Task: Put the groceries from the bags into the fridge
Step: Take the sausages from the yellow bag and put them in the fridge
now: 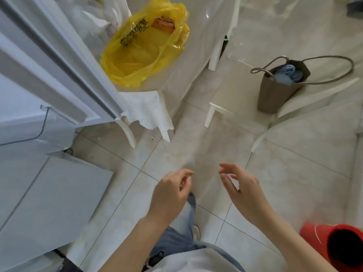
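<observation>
A yellow plastic bag (145,46) lies open on the white-covered table (176,75), with an orange packet (164,24) showing inside near its far end. White bags (98,22) sit behind it. The open fridge door (49,61) fills the left side, a clear door shelf (39,124) on it. My left hand (170,193) and my right hand (241,191) hover low over the tiled floor, both empty with loosely curled fingers, well short of the yellow bag.
A brown tote bag (275,91) with blue cloth stands on a white chair at the right. A small white stool (218,107) sits beside it. A red bucket (337,246) is at the bottom right. The lower freezer door (49,203) juts out at the left.
</observation>
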The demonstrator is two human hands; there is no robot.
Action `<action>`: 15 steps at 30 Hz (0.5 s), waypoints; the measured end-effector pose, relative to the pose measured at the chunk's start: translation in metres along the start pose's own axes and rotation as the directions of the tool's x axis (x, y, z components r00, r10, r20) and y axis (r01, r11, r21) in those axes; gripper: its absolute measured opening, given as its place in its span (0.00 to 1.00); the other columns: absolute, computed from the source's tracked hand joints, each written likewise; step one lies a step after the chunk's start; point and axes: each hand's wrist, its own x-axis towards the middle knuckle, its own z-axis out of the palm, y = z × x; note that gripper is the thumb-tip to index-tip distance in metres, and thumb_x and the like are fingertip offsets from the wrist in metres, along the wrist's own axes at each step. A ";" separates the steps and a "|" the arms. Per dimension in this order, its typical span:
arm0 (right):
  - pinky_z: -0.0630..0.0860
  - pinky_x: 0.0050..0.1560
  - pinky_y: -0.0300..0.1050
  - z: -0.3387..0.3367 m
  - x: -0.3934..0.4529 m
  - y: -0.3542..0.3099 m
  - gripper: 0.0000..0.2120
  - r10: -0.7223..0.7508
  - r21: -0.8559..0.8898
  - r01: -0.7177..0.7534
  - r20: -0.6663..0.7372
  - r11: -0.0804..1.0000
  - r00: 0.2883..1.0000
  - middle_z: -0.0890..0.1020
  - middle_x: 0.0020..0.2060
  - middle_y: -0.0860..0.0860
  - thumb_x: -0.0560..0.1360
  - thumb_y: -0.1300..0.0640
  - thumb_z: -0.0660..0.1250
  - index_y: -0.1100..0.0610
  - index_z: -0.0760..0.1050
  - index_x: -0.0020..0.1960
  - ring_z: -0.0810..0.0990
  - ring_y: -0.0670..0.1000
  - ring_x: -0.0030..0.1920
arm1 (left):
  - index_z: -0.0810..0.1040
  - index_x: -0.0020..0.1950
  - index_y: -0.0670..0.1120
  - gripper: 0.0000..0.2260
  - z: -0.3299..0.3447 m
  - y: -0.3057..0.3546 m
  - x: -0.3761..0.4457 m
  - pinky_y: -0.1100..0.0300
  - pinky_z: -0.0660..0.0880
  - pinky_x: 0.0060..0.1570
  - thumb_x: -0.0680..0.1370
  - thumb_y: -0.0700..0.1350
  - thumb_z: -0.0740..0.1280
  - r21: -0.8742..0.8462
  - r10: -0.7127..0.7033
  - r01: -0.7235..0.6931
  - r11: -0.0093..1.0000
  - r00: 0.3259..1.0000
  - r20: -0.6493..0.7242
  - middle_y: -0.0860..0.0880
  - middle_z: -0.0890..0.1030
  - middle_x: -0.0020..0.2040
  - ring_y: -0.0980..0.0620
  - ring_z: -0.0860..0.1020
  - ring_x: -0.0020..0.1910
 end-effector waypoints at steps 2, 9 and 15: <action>0.78 0.56 0.44 -0.012 0.035 0.001 0.12 -0.010 -0.008 0.010 -0.001 1.000 1.000 0.81 0.48 0.44 0.79 0.57 0.63 0.54 0.74 0.62 0.81 0.45 0.50 | 0.78 0.55 0.55 0.07 -0.004 0.002 0.033 0.58 0.77 0.43 0.80 0.48 0.63 0.004 -0.017 0.017 1.000 1.000 -0.003 0.56 0.81 0.41 0.59 0.77 0.42; 0.76 0.56 0.41 -0.054 0.184 -0.016 0.13 -0.109 -0.069 0.110 0.019 0.992 0.994 0.81 0.48 0.44 0.78 0.58 0.64 0.55 0.75 0.62 0.80 0.45 0.50 | 0.79 0.57 0.53 0.09 -0.031 0.010 0.171 0.57 0.78 0.46 0.81 0.49 0.61 0.045 -0.053 0.053 0.998 0.999 0.007 0.57 0.82 0.43 0.60 0.78 0.44; 0.76 0.55 0.43 -0.080 0.293 -0.033 0.12 -0.144 -0.073 0.149 0.075 0.986 0.987 0.81 0.49 0.43 0.78 0.58 0.64 0.53 0.75 0.61 0.80 0.46 0.51 | 0.78 0.57 0.54 0.08 -0.057 0.022 0.261 0.59 0.77 0.46 0.80 0.48 0.62 0.037 -0.087 0.088 0.995 0.996 -0.012 0.56 0.82 0.43 0.60 0.78 0.44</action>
